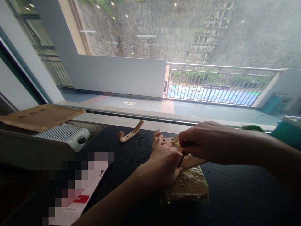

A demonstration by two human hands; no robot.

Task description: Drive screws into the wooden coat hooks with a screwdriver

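My left hand (164,161) is closed around a light wooden piece (167,139) with hook-shaped ends, pressing it down on the dark table (235,194). My right hand (204,142) is closed on a small dark tool (182,153), held upright against the wood between both hands. A flat wooden strip (192,161) pokes out beneath my right hand. Under the hands lies a clear plastic bag (190,186) holding small parts. A separate wooden hook (129,133) lies to the left, with a few dark screws (138,139) scattered near it.
A white ribbed appliance (64,135) sits at the left under a flat cardboard sheet (39,116). A white and red leaflet (77,201) lies at the near left. A teal object (285,131) stands at the right edge. A window ledge runs behind the table.
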